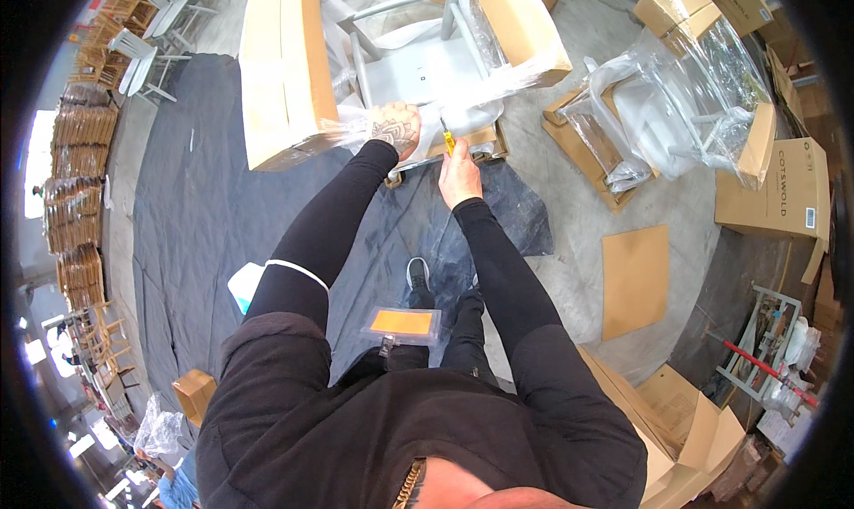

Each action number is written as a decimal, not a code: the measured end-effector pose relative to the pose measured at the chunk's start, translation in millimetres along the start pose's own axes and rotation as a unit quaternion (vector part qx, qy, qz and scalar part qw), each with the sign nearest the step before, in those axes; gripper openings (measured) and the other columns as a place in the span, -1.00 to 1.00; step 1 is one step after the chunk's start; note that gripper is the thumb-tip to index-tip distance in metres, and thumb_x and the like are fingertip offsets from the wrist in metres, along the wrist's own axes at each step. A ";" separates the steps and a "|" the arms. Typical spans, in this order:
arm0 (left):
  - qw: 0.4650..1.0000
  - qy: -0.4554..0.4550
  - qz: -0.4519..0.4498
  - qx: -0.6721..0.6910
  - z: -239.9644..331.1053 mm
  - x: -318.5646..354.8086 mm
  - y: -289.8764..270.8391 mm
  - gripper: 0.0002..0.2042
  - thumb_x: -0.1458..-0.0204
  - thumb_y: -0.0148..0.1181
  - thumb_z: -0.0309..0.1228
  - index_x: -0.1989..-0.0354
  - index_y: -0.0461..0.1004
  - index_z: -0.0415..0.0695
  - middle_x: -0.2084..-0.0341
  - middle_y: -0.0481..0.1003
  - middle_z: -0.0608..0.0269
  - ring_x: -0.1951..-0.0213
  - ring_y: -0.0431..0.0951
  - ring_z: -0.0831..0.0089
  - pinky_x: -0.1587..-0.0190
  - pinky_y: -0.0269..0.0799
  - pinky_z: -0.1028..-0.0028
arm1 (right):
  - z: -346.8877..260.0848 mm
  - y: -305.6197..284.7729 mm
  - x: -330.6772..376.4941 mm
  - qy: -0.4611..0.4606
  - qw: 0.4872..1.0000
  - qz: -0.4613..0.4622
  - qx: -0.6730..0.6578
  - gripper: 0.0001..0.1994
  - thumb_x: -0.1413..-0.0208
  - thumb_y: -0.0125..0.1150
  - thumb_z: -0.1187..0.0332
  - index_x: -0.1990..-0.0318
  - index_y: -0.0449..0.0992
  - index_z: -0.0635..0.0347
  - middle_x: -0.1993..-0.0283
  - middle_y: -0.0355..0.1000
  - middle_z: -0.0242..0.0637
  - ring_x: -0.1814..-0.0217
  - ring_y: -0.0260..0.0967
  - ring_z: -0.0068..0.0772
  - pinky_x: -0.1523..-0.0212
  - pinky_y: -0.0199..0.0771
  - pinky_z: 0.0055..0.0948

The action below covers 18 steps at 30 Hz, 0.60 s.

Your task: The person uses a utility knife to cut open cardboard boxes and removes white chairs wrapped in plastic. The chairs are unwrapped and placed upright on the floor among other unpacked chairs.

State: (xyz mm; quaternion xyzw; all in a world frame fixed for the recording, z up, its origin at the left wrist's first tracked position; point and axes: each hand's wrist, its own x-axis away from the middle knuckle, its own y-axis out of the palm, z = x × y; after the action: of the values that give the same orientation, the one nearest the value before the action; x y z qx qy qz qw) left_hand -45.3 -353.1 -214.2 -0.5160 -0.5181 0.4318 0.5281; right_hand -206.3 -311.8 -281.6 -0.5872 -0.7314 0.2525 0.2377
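Note:
My left hand (397, 125) is closed on the bunched clear plastic wrap (354, 128) at the near side of a packed chair. Just to its right, my right hand (460, 175) grips a yellow utility knife (449, 143), its blade pointing away from me at the wrap. The grey chair (418, 72) sits between two tall cardboard pieces, one at the left (286, 73) and one at the right (520, 20). Stretched wrap runs between them across the chair's near side. Whether the blade touches the plastic I cannot tell.
A dark sheet (213, 207) covers the floor under my feet. To the right stand another wrapped chair (672, 109), a flat cardboard sheet (634, 280) and a closed carton (774, 193). An open box (676, 420) is near my right side. Grey chairs (138, 60) line the far left.

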 end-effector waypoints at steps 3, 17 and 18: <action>0.994 0.055 0.090 -0.004 -7.7 13.0 18.9 -0.78 -0.03 -0.06 -0.35 0.20 0.38 -0.16 0.28 0.47 0.09 0.16 0.51 0.20 0.18 0.35 0.21 | 57.9 22.4 18.7 0.125 0.989 -0.070 0.031 -0.72 -0.18 -0.03 0.36 0.01 0.16 0.24 0.19 0.42 0.28 0.14 0.39 0.35 0.14 0.36 0.12; 0.978 0.065 -0.178 0.091 -19.4 -10.1 20.4 -0.53 0.05 0.15 -0.20 -0.01 0.39 -0.23 0.11 0.51 -0.05 -0.02 0.48 0.09 -0.03 0.35 0.14 | 48.2 6.2 103.5 0.085 0.979 0.035 -0.180 -0.73 -0.28 -0.09 0.37 -0.06 0.14 0.27 0.54 0.35 -0.25 0.56 0.39 -0.33 0.50 0.41 -0.34; 0.971 0.061 -0.201 0.111 -22.6 -12.9 20.8 -0.51 0.04 0.15 -0.19 -0.02 0.36 -0.26 0.13 0.52 -0.07 0.00 0.50 0.09 -0.03 0.37 0.15 | 43.3 6.8 98.4 0.074 0.978 0.042 -0.191 -0.75 -0.30 -0.10 0.37 -0.05 0.14 0.26 0.55 0.33 -0.33 0.58 0.38 -0.46 0.51 0.42 -0.42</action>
State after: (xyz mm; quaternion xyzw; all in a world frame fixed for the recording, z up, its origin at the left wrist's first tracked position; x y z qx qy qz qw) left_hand -22.3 -366.1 -234.5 -0.3646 -0.5273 0.3392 0.6884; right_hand -248.6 -218.1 -313.9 -0.6690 -0.7213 0.0731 0.1638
